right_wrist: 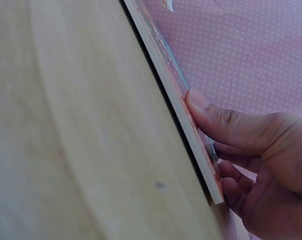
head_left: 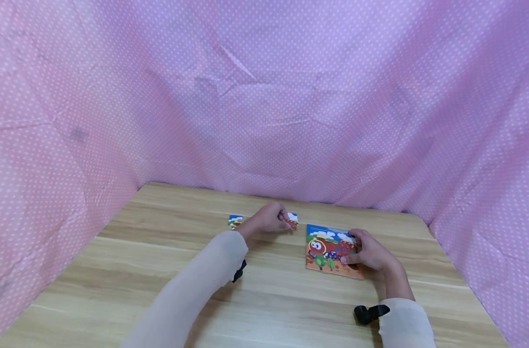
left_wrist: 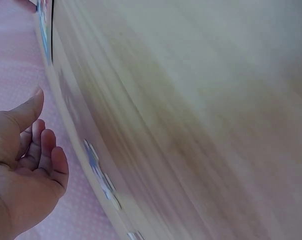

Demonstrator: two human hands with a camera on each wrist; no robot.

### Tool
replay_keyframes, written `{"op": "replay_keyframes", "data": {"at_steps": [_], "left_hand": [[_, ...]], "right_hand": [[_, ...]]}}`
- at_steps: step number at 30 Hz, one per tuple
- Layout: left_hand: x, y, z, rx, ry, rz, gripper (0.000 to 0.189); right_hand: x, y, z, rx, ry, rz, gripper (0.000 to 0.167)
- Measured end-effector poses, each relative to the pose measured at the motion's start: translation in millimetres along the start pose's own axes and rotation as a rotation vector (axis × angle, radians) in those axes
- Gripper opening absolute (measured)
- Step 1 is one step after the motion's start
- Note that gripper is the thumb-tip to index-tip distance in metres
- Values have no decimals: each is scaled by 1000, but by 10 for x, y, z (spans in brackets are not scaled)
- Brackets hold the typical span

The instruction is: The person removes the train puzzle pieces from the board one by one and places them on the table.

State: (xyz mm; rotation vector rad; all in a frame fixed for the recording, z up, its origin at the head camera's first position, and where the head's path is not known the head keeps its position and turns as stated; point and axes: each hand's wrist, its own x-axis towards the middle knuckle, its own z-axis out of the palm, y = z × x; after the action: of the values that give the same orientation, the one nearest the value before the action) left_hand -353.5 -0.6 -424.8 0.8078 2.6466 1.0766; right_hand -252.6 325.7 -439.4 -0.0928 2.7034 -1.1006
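Note:
A square jigsaw puzzle board (head_left: 322,261) with a bright cartoon picture of a caterpillar lies on the wooden table. At its right side my right hand (head_left: 373,251) grips the edge, the thumb lying on the picture and the other fingers around the far edge. In the right wrist view, the thumb presses against the board's side (right_wrist: 193,137). My left hand (head_left: 268,217) is over the table to the left of the board, beside a loose puzzle piece (head_left: 293,220). The left wrist view shows this hand with loosely bent fingers and nothing in them.
Another loose puzzle piece (head_left: 235,221) lies farther left, partly behind the left forearm. Pink dotted cloth (head_left: 264,121) hangs around the back and sides of the wooden table (head_left: 273,299). Black straps (head_left: 370,314) are on both wrists.

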Motion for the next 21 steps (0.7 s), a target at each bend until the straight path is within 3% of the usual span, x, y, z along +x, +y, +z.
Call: {"op": "replay_keyframes", "data": {"at_steps": [8, 21], "left_hand": [[-27, -93, -26, 85, -18, 22, 13], [-66, -171, -70, 156, -63, -61, 12]], "right_hand": [[-13, 5, -6, -10, 2, -14, 101], [-2, 33, 5, -18, 7, -16, 99]]}}
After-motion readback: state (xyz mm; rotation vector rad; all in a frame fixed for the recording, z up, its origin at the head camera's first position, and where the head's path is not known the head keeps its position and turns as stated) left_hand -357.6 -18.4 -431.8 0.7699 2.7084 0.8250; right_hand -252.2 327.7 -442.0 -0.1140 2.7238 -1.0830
